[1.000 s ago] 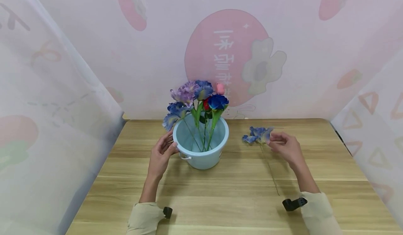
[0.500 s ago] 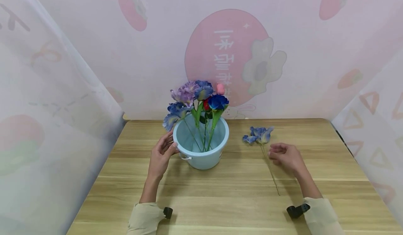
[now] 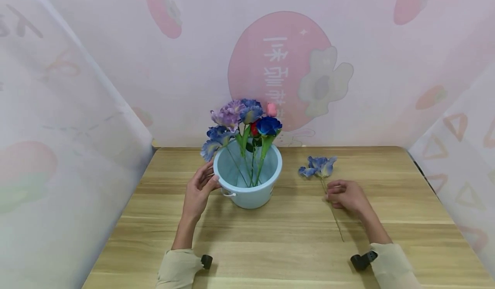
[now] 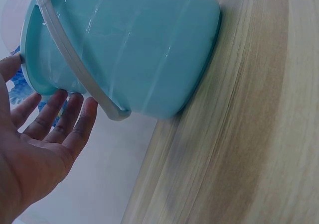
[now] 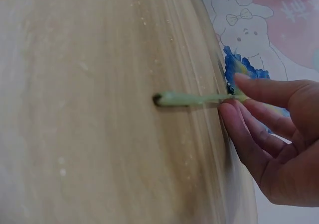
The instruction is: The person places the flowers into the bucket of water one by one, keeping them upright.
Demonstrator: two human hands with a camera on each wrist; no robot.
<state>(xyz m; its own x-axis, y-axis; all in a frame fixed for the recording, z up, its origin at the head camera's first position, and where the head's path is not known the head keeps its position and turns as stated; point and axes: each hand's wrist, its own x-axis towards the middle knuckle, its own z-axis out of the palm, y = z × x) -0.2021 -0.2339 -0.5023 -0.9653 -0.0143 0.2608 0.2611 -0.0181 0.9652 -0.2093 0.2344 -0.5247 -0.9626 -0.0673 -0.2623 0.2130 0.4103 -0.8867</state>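
Note:
A light blue bucket (image 3: 251, 198) stands upright on the wooden table, with several artificial flowers inside. My left hand (image 3: 197, 192) holds it by the left side. In the left wrist view, that thumb and the fingertips (image 4: 88, 104) rest at the bucket's rim and outer wall, near the white handle (image 4: 75, 59). To the right, a blue artificial flower (image 3: 322, 167) on a long thin stem lies on the table. My right hand (image 3: 348, 198) pinches its stem below the bloom. The right wrist view shows the stem's cut end (image 5: 167, 99) pointing away from thumb and finger.
A lilac bloom (image 3: 226, 116), a deep blue rose (image 3: 268, 126) and other blooms rise above the bucket's rim. Pale printed curtains (image 3: 185, 74) hang behind the table (image 3: 286, 246) and on both sides. A small black device (image 3: 362, 261) sits at each cuff.
My right hand has let go of the petals, moved down along the flower and taken its stem. The left hand and the bucket stay in place.

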